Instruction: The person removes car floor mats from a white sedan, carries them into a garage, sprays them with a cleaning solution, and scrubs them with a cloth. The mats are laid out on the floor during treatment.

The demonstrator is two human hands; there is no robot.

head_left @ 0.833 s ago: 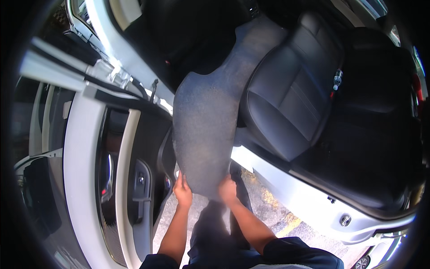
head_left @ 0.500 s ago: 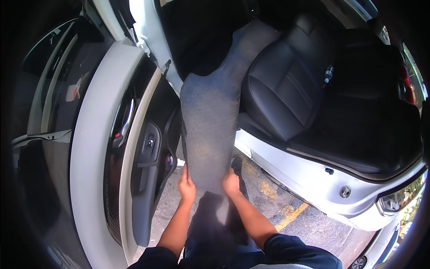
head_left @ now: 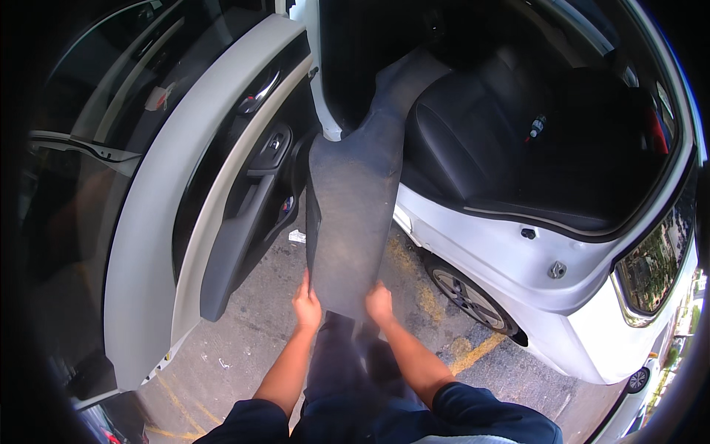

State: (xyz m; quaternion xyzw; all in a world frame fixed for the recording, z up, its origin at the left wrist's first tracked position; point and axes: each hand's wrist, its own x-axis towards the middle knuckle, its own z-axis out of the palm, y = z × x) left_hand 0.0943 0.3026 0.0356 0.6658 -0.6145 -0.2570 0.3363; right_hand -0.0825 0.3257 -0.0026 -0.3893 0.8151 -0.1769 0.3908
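Observation:
A long grey car floor mat (head_left: pixel 347 214) stretches from my hands through the open rear doorway into the car. My left hand (head_left: pixel 306 303) is closed on its near left edge, with a finger lying along the side. On the opposite edge my right hand (head_left: pixel 379 302) grips the near right corner. The mat's far end narrows and lies in front of the black rear seat (head_left: pixel 462 140), partly lost in the dark interior. Its near end is held off the ground, above my legs.
On the left the white car door (head_left: pixel 163 185) stands wide open, its handle and armrest facing me. A rear wheel (head_left: pixel 473 296) and white body panel (head_left: pixel 518 270) are at the right. A small bottle (head_left: pixel 538 126) lies on the seat. Yellow lines mark the pavement (head_left: pixel 251 325).
I have moved back from the car, drawing the mat further out of the doorway. More pavement and the rear wheel have come into view. Both hands keep their hold.

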